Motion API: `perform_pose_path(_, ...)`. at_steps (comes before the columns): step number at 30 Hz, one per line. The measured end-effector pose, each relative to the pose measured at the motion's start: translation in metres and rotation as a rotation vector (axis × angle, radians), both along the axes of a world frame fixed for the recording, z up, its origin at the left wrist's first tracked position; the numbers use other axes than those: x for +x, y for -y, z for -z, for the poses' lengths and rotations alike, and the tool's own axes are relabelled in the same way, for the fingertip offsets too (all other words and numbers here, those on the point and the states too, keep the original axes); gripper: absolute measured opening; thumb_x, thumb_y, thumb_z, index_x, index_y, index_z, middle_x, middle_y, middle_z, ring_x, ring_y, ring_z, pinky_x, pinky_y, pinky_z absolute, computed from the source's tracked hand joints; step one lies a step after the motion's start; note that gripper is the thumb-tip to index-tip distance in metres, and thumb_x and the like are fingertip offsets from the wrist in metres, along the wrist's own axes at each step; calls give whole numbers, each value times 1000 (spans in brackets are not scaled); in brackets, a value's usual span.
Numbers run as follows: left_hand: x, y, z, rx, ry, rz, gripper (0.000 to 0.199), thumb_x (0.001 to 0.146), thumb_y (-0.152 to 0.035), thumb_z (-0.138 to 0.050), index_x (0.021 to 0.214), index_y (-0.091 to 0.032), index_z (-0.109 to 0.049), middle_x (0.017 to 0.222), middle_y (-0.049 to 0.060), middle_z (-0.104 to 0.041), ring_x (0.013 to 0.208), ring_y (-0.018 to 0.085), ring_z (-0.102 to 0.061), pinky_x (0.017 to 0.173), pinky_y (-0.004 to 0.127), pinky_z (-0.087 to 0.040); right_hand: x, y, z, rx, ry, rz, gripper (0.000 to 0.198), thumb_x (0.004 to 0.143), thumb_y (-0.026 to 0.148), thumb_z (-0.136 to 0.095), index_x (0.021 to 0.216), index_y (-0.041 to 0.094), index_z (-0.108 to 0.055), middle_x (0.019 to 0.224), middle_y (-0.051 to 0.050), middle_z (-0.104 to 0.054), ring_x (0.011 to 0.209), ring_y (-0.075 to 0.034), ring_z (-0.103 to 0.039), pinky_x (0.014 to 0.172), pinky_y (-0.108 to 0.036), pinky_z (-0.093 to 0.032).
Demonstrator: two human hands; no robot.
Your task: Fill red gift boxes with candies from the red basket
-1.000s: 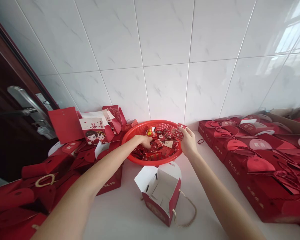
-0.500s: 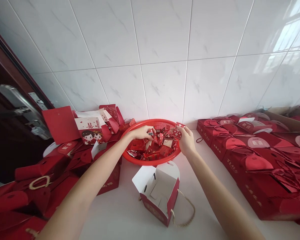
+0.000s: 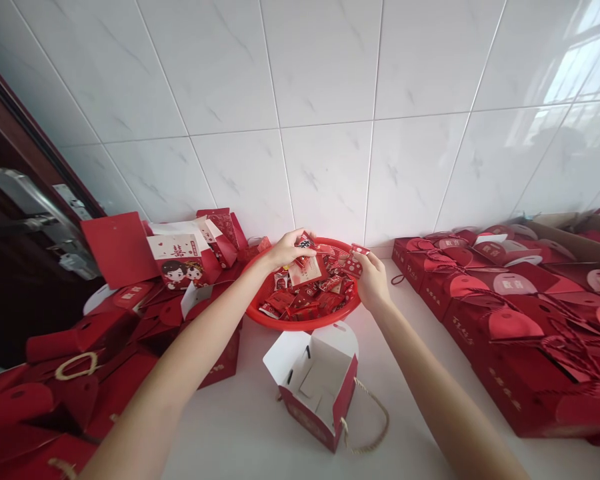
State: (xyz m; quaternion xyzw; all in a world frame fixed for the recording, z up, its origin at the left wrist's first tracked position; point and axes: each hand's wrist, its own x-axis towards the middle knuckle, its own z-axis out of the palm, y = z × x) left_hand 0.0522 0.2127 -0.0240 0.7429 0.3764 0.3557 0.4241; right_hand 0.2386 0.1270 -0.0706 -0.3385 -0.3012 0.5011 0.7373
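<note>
My left hand (image 3: 289,251) is closed on red wrapped candies (image 3: 306,244), held above the left back part of a red plastic basket (image 3: 300,325). The basket holds many small red packets (image 3: 307,293), and a cream-and-red packet (image 3: 305,272) lies just under my left hand. At the basket's right rim, my right hand (image 3: 373,275) grips a red packet with white dots (image 3: 354,261). In front of the basket stands an open gift box (image 3: 316,387), red outside and white inside, with its flaps up and a rope handle (image 3: 384,407) hanging to the right.
Folded red boxes (image 3: 105,360) crowd the left side, beside a cream-and-red box with two cartoon figures (image 3: 177,260). Rows of closed red gift boxes (image 3: 500,320) fill the right. A white tiled wall (image 3: 325,173) rises behind, and a dark door with a metal handle (image 3: 35,200) is at far left.
My left hand has risen a little from among the packets with candies in its fingers. The packets in the basket have shifted, showing the cream-and-red one. My right hand has barely moved.
</note>
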Motion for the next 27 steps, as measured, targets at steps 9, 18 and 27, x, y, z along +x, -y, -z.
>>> perform_pose_path(9,-9,-8,1,212,-518,-8,26,61,-23,-70,86,-20,-64,83,-3,-64,76,16,-58,67,26,-45,0,2,-1,-6,8,-8,13,69,32,-71,76,21,-66,67,0,-72,75,-24,-74,72,-37,-62)
perform_pose_path(18,-8,-7,6,180,-536,-37,30,63,-36,-78,87,-20,-67,69,-5,-58,70,16,-56,65,27,-43,0,2,-1,7,-4,-9,16,66,32,-71,78,22,-65,66,1,-72,75,-24,-73,71,-36,-61)
perform_pose_path(27,13,7,5,84,-42,-36,55,57,-54,-87,92,-14,-71,79,2,-71,77,18,-66,74,31,-51,1,5,-2,74,66,-108,21,67,37,-77,79,21,-71,75,-1,-75,80,-23,-73,75,-35,-59)
